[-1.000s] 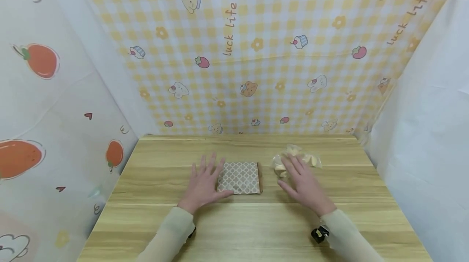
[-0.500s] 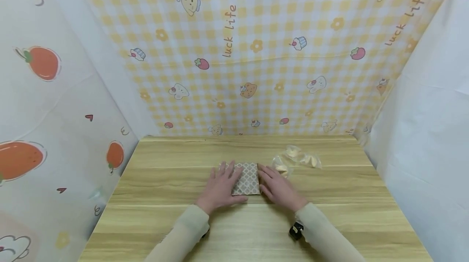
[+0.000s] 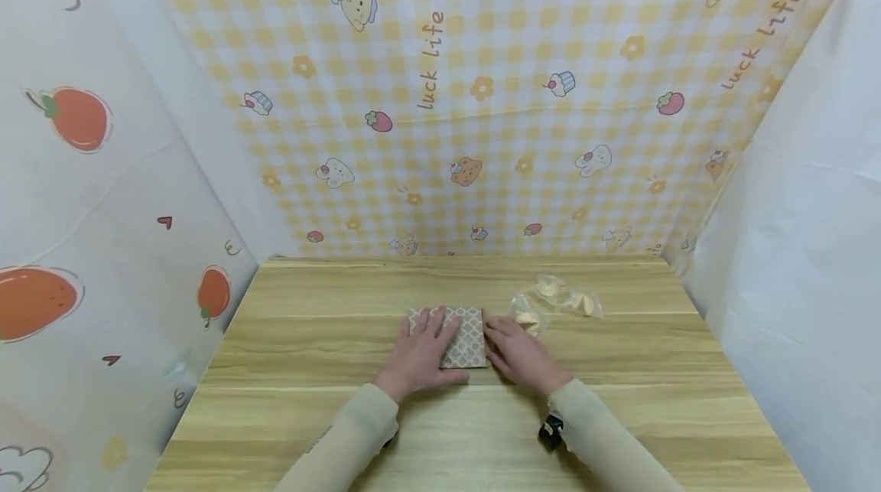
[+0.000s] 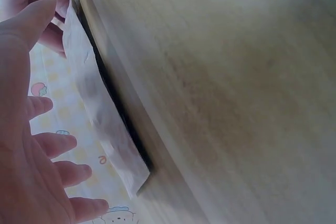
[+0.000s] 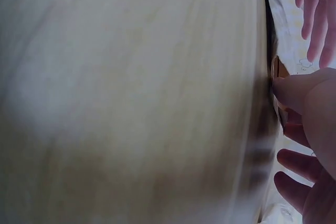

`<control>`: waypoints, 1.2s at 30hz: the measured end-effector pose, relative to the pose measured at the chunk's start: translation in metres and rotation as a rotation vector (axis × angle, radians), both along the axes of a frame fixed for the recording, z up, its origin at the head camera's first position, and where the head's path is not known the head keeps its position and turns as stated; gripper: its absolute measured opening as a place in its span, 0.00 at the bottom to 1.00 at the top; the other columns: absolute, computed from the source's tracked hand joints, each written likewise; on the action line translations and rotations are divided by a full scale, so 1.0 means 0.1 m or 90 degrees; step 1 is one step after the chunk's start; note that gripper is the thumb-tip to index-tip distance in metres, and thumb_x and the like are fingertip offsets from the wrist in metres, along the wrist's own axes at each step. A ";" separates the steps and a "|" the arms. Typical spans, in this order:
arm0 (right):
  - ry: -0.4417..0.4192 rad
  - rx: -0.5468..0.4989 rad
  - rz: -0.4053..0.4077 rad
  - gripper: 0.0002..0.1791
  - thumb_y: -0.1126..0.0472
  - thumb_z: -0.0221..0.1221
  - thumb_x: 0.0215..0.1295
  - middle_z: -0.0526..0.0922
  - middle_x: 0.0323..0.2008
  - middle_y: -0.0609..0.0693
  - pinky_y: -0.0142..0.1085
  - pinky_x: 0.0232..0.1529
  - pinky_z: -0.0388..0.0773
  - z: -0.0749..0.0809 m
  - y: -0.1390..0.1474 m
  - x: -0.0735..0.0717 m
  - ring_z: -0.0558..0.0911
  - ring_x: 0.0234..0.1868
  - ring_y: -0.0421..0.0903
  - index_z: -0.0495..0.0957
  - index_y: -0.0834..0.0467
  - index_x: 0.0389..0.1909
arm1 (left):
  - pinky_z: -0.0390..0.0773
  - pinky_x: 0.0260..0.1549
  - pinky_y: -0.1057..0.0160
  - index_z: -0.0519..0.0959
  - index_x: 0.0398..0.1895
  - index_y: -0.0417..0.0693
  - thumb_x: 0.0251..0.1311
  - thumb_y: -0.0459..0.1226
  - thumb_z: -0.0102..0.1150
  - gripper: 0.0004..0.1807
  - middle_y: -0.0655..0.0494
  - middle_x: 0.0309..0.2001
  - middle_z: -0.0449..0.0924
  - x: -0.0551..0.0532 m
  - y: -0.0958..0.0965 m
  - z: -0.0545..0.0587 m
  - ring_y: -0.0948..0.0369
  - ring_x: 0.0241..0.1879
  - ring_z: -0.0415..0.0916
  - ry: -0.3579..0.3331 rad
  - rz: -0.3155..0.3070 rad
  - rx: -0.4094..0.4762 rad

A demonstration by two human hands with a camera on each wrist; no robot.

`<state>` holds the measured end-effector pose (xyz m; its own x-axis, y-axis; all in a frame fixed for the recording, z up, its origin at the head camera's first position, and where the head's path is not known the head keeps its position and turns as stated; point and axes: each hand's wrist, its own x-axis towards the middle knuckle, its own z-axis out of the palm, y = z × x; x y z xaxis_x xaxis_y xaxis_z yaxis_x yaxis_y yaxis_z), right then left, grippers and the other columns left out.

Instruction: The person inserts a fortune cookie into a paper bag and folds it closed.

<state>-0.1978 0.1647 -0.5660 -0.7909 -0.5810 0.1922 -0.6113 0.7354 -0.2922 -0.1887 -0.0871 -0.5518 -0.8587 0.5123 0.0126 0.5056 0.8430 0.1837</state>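
A flat paper bag with a grey-and-white lattice print lies on the table. Its brown inner side shows at the right-hand end in the right wrist view. My left hand lies over the bag's left part, fingers spread and straight, thumb along the near edge. At the bag's right end, my right hand pinches the edge between thumb and fingers. In the left wrist view the bag's near side looks slightly puckered above the wood.
Just right of my right hand are several clear-wrapped, cream-coloured folded pieces, like fortune cookies. The wooden table meets a yellow checked cloth at the back. White sheets hang at both sides.
My left hand has moved right, further over the bag. My right hand has come left, from over the wrapped pieces to the bag's right end. Both have barely moved in the last half second.
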 end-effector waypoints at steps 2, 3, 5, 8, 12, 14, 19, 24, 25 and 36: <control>-0.009 0.012 -0.007 0.29 0.57 0.65 0.72 0.76 0.69 0.65 0.58 0.71 0.69 -0.01 0.00 0.01 0.74 0.70 0.64 0.75 0.69 0.67 | 0.59 0.69 0.26 0.58 0.84 0.56 0.58 0.74 0.59 0.56 0.40 0.82 0.54 -0.01 0.02 0.01 0.34 0.78 0.54 -0.005 -0.002 -0.004; -0.013 0.018 -0.010 0.28 0.56 0.65 0.73 0.76 0.68 0.65 0.58 0.71 0.69 -0.01 0.01 0.01 0.74 0.70 0.65 0.75 0.69 0.67 | 0.59 0.70 0.26 0.58 0.84 0.56 0.58 0.74 0.59 0.56 0.40 0.82 0.54 -0.01 0.03 0.02 0.34 0.78 0.54 -0.006 -0.004 -0.009; -0.016 0.023 -0.012 0.28 0.56 0.65 0.73 0.78 0.67 0.65 0.59 0.71 0.69 -0.02 0.01 0.01 0.75 0.69 0.65 0.76 0.68 0.67 | 0.60 0.70 0.27 0.59 0.83 0.55 0.59 0.73 0.59 0.55 0.41 0.82 0.55 -0.04 0.06 0.03 0.35 0.78 0.55 -0.005 -0.010 -0.015; -0.009 0.023 -0.009 0.27 0.57 0.65 0.73 0.79 0.67 0.64 0.58 0.71 0.70 -0.02 0.01 0.00 0.76 0.68 0.65 0.77 0.67 0.66 | 0.61 0.71 0.29 0.59 0.83 0.56 0.63 0.71 0.58 0.52 0.42 0.82 0.55 -0.09 0.12 0.08 0.37 0.78 0.56 -0.011 -0.027 -0.023; 0.016 0.018 0.005 0.25 0.57 0.65 0.73 0.80 0.65 0.63 0.57 0.70 0.72 -0.03 0.01 0.00 0.77 0.67 0.64 0.78 0.67 0.65 | 0.62 0.71 0.30 0.57 0.84 0.60 0.65 0.68 0.59 0.49 0.43 0.82 0.55 -0.18 0.23 0.18 0.38 0.78 0.57 -0.037 -0.059 -0.029; 0.021 0.018 0.011 0.25 0.57 0.64 0.74 0.80 0.64 0.63 0.57 0.69 0.72 -0.03 0.02 0.01 0.77 0.67 0.63 0.78 0.67 0.66 | 0.64 0.70 0.31 0.57 0.84 0.63 0.64 0.67 0.62 0.50 0.43 0.82 0.57 -0.22 0.28 0.22 0.38 0.78 0.58 -0.053 -0.072 -0.040; 0.031 0.018 0.023 0.25 0.56 0.64 0.74 0.81 0.64 0.63 0.55 0.68 0.74 -0.07 0.04 0.03 0.77 0.67 0.62 0.79 0.67 0.65 | 0.67 0.67 0.31 0.62 0.82 0.69 0.56 0.66 0.71 0.51 0.44 0.79 0.61 -0.30 0.41 0.27 0.37 0.75 0.64 -0.093 -0.084 -0.074; 0.047 0.008 0.031 0.23 0.56 0.64 0.74 0.82 0.62 0.60 0.53 0.67 0.75 -0.12 0.05 0.00 0.78 0.65 0.59 0.81 0.64 0.63 | 0.69 0.66 0.32 0.71 0.75 0.68 0.48 0.63 0.78 0.48 0.49 0.73 0.71 -0.35 0.52 0.36 0.41 0.69 0.71 -0.088 -0.087 -0.108; 0.048 0.006 0.034 0.22 0.56 0.64 0.74 0.82 0.62 0.59 0.53 0.67 0.75 -0.13 0.05 -0.01 0.78 0.65 0.59 0.81 0.64 0.63 | 0.70 0.65 0.33 0.73 0.73 0.68 0.47 0.63 0.79 0.47 0.50 0.71 0.72 -0.36 0.54 0.38 0.43 0.67 0.73 -0.081 -0.089 -0.119; 0.073 -0.010 0.064 0.22 0.59 0.65 0.73 0.83 0.58 0.58 0.52 0.63 0.78 -0.15 0.09 -0.05 0.81 0.60 0.57 0.81 0.64 0.64 | 0.81 0.52 0.46 0.77 0.62 0.69 0.39 0.64 0.83 0.43 0.57 0.60 0.77 -0.48 0.68 0.40 0.54 0.52 0.79 -0.041 -0.102 -0.224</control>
